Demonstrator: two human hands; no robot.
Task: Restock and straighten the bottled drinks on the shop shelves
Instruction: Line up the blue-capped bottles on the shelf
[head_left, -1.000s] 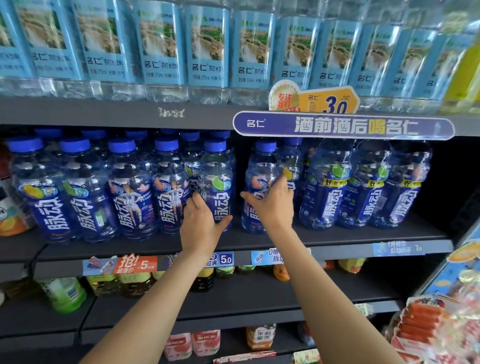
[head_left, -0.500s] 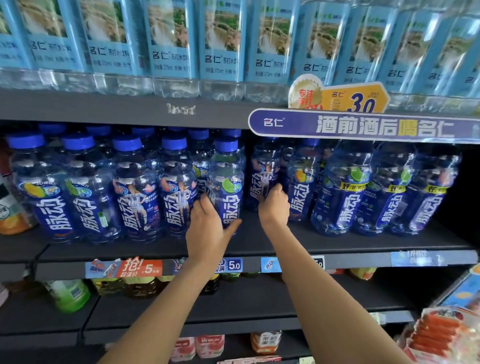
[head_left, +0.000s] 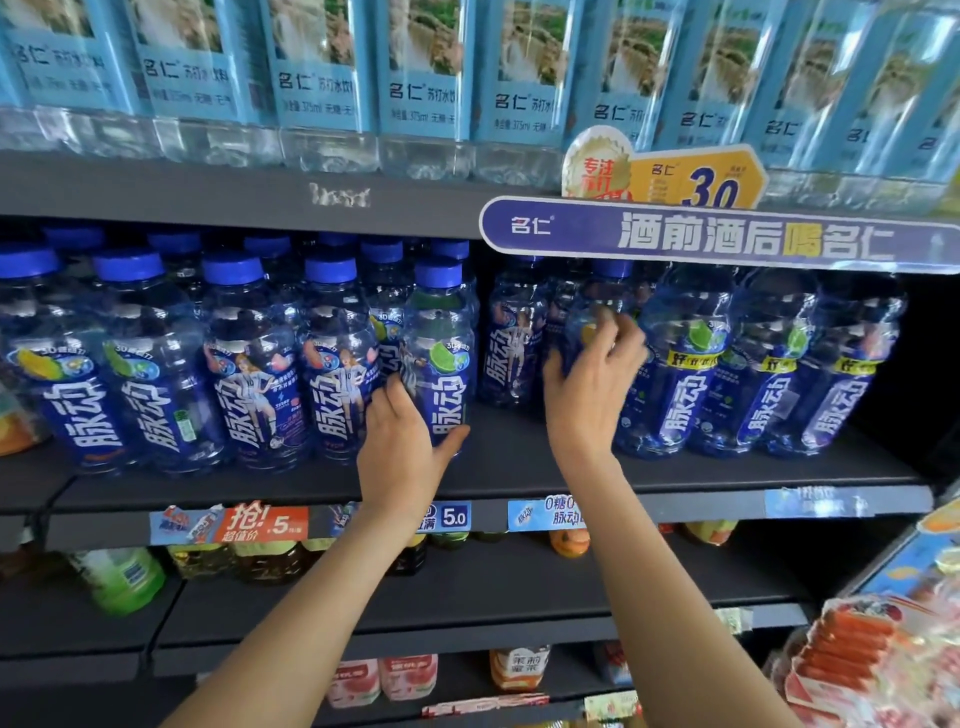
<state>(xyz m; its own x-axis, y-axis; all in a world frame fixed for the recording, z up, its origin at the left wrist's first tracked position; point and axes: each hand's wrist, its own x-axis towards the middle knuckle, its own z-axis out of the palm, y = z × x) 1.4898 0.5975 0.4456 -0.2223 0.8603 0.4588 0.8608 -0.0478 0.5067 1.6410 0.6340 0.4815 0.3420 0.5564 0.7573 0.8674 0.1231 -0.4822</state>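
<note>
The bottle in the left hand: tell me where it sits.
In the head view, the lime-label bottle stands on the middle shelf, left of centre, rightmost of the left group, with the left hand holding its base.

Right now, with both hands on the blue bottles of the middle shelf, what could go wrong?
1. The left hand grips the lime-label bottle low, near the shelf edge; a pull might tip it off.
2. The right hand holds a bottle packed close among its neighbours; turning it could knock one over.
3. The hanging sign hides those caps, so a lifted bottle may hit it.
</note>
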